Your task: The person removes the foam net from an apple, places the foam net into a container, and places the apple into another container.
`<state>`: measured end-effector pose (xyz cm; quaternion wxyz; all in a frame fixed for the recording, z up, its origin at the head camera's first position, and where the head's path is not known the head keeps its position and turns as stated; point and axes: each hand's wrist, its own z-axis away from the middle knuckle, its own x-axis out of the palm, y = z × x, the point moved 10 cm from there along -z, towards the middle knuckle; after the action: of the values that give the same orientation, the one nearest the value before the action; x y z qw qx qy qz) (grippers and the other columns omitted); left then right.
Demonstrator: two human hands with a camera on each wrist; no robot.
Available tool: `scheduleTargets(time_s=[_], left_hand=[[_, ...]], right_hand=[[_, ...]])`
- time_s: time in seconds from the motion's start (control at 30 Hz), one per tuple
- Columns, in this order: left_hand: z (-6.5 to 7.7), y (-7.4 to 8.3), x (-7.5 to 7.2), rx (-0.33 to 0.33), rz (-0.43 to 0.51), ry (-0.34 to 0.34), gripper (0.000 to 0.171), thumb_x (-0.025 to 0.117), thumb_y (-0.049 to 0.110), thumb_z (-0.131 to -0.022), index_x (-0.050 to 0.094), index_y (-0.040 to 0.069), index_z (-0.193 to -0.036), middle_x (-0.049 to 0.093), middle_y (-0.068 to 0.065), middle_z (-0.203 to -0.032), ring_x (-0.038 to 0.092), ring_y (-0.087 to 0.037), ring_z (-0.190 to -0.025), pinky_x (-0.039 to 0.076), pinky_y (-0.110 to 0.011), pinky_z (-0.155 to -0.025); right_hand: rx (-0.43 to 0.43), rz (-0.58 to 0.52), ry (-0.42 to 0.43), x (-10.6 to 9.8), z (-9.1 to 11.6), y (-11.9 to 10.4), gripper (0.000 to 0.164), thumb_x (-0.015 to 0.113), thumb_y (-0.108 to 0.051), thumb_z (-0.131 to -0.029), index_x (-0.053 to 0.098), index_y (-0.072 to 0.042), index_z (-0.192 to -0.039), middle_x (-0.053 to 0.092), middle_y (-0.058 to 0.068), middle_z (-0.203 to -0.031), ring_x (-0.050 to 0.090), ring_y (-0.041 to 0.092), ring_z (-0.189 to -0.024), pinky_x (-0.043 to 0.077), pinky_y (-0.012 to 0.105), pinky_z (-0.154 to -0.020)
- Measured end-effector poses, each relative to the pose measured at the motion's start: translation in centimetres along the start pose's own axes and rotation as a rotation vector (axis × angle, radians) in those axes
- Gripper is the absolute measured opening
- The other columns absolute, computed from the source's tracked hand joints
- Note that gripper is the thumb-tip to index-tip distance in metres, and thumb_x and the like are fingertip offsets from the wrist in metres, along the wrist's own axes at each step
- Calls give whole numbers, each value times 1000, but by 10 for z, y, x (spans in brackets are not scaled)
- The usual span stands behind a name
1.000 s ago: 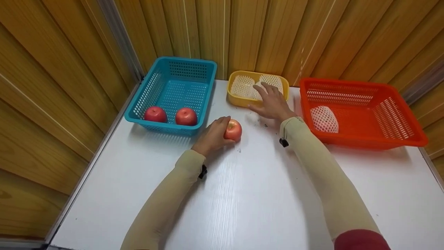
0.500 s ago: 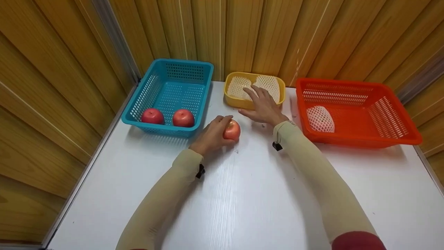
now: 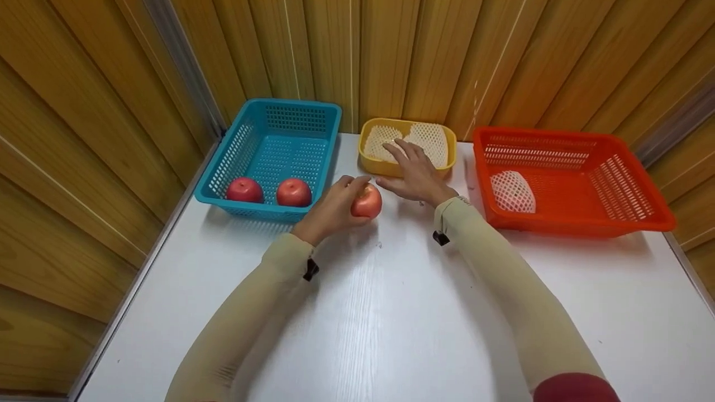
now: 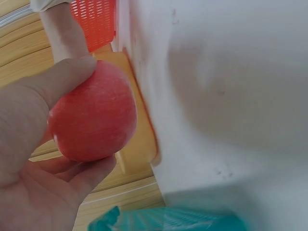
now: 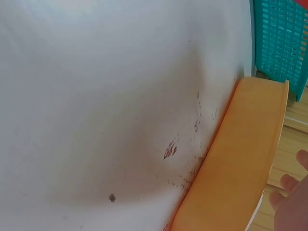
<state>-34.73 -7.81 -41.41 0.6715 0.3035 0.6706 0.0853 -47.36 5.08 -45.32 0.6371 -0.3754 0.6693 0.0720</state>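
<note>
We note L hand (image 3: 332, 209) gripping red apple (image 3: 367, 201); blue basket (image 3: 296, 117) w/ 2 more apples (image 3: 294, 192) to its left. R hand (image 3: 416, 177): fingers spread, at near edge of yellow tub (image 3: 377, 166), foam nets (image 3: 431, 139) just ahead.

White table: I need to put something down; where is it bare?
Widest: the near table, between the left sleeve and right sleeve. Also between the right sleeve and red basket, and between the left sleeve and blue basket. Crowded: around the left hand, apple, right hand and yellow box.
</note>
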Motion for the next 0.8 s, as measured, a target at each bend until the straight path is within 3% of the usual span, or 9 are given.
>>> scheduleTargets(time_s=[0.17,0.4,0.57,0.8], left_hand=[[4,4,-25,33,20,49,83,89,22,-82,45,16,-152,54,-12,-139,54,-26,-124,57,-40,-95],[8,-1,-58,14,10,65,85,89,19,-81,44,22,-153,49,-12,-143,49,-29,-128,57,-44,-94],[8,-10,-77,-16,17,83,87,89,18,-80,44,21,-154,48,-14,-145,48,-32,-129,56,-48,-95],[10,-30,-94,-61,65,97,85,88,18,-80,44,22,-153,45,-13,-146,45,-30,-131,56,-49,-95]], right_hand=[[0,-10,-27,6,-1,-9,92,58,-76,-88,23,-34,-163,16,5,-170,15,35,-154,22,62,-121],[-18,-57,-40,12,-4,-24,92,59,-75,-87,23,-37,-162,15,4,-170,14,32,-154,22,60,-122],[-49,-90,-34,13,-5,-33,92,61,-72,-88,26,-31,-163,16,6,-170,15,32,-154,23,60,-121],[-35,-142,-52,19,-3,-42,94,61,-74,-87,22,-36,-163,14,4,-171,15,30,-155,26,60,-120]])
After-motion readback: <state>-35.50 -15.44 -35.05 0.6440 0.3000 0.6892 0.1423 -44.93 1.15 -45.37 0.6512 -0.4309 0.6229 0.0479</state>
